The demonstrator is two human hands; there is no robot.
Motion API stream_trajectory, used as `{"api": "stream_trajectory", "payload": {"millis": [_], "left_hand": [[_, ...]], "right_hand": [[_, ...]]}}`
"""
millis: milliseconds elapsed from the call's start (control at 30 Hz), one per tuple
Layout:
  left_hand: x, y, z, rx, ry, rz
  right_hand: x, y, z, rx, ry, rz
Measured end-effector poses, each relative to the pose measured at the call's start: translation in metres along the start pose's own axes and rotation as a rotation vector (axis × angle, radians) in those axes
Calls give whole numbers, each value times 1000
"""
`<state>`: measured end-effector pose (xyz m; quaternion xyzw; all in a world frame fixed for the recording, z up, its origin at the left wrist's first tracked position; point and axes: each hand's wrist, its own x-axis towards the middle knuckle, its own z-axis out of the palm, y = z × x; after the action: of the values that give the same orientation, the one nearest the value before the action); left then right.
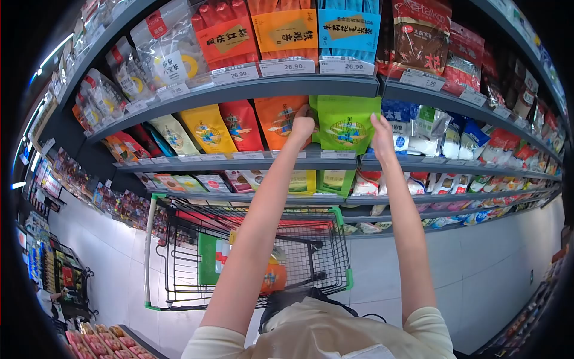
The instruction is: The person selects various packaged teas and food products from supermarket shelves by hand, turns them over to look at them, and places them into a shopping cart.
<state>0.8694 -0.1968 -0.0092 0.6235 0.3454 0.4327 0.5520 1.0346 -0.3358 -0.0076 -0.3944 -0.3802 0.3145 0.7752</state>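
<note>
A bright green stand-up pouch [345,124] with a round printed design stands upright on the middle shelf, between my two hands. My left hand [303,125] has its fingers curled at the pouch's left edge, in front of the orange pouch [278,122]. The fingertips are partly hidden there, where more green packaging shows behind. On the other side, my right hand [382,134] lies along the right edge of the green pouch, its fingers stretched upward and the thumb near the pouch's front.
A shopping cart [344,246] with green corners stands below my arms, holding some packages. Red [241,124] and yellow pouches [208,128] line the shelf to the left. Blue and white bags [399,127] stand to the right. A price-tagged shelf edge [239,88] runs above my hands.
</note>
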Motion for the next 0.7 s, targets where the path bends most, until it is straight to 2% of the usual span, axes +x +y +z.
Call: {"api": "stream_trajectory", "payload": {"millis": [100,200,300,400,500,600,700], "left_hand": [[1,0,-3,-26,-46,-18],[2,0,-2,-12,-7,-9],[11,-11,-2,38,-80,52],[17,-21,1,127,-77,131],[2,-3,4,3,-101,3],[-28,38,-5,791,120,289],[-47,63,-24,941,185,656]], "right_hand": [[-8,-5,2,-1,49,-55],[-14,-14,-5,141,109,-118],[-24,-27,-14,321,179,-190],[-38,-32,-13,332,269,-237],[-48,-38,-10,275,314,-292],[-58,-47,-15,182,330,-318],[-69,-58,-18,90,330,-320]]}}
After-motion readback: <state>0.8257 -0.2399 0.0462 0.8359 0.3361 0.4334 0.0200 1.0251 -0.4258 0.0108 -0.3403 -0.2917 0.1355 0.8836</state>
